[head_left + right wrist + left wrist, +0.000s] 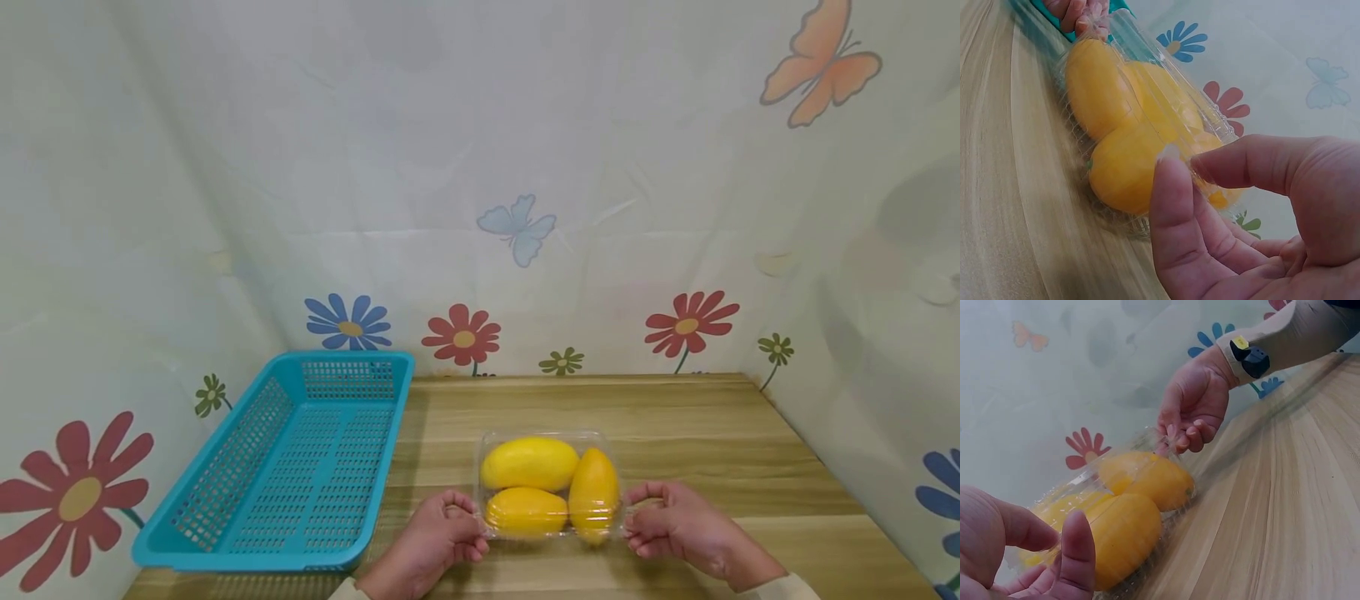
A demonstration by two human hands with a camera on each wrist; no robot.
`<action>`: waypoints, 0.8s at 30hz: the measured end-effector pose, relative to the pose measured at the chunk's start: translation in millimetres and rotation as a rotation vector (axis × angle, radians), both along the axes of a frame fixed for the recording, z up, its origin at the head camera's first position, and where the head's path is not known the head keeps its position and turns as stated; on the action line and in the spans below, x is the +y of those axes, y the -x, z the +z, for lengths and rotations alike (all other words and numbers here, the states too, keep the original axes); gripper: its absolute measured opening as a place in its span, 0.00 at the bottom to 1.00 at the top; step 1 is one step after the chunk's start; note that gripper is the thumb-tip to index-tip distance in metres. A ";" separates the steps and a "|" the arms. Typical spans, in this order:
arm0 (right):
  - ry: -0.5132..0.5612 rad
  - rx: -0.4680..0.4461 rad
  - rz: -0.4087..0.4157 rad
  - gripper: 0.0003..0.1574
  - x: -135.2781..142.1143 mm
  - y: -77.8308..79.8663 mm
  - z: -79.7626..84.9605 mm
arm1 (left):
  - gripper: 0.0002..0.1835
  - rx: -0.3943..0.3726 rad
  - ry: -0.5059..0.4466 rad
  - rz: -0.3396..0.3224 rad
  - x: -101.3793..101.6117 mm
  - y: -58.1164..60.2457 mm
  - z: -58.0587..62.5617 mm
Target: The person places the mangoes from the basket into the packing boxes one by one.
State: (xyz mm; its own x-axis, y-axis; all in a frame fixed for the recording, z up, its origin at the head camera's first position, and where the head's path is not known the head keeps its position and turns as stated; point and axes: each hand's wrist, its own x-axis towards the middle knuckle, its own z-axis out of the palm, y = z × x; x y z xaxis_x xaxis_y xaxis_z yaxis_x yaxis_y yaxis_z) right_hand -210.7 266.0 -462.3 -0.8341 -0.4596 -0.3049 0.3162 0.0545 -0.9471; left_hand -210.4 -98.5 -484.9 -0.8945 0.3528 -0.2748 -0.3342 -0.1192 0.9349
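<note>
A clear plastic clamshell box [588,436] sits low in the middle of the head view, with three yellow mangoes inside. Two mangoes [531,463] lie crosswise on the left, and a more orange mango [595,492] points lengthwise at the right. My left hand [442,537] pinches the box's near left corner between thumb and fingers. At the opposite near corner my right hand [678,529] pinches the edge likewise. In the right wrist view, thumb and index fingertips [1169,156] meet at the clear rim. The left wrist view shows the lid over the fruit.
A blue perforated plastic basket [345,546] stands on the left of the wood-grain table [675,433], close to my left hand. Behind and at both sides hangs a pale sheet [615,275] printed with flowers and butterflies.
</note>
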 end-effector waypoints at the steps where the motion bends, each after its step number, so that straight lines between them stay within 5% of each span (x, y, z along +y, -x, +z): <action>1: -0.003 0.001 -0.002 0.25 -0.2 0.3 -0.2 | 0.15 0.003 0.000 0.001 0.3 0.1 -0.1; 8: -0.079 0.048 -0.022 0.28 -3.0 1.2 -1.0 | 0.18 0.029 0.071 -0.001 -2.9 -2.0 3.8; 15: -0.402 0.220 -0.075 0.38 10.6 5.9 25.2 | 0.32 0.259 0.462 0.059 -11.8 -9.5 32.8; 20: -0.576 0.466 -0.175 0.30 9.4 9.4 52.7 | 0.32 0.438 0.643 0.038 -15.8 -17.8 65.2; 24: -0.701 0.737 -0.241 0.23 4.8 12.6 73.0 | 0.30 0.572 0.802 0.096 -18.9 -20.1 92.3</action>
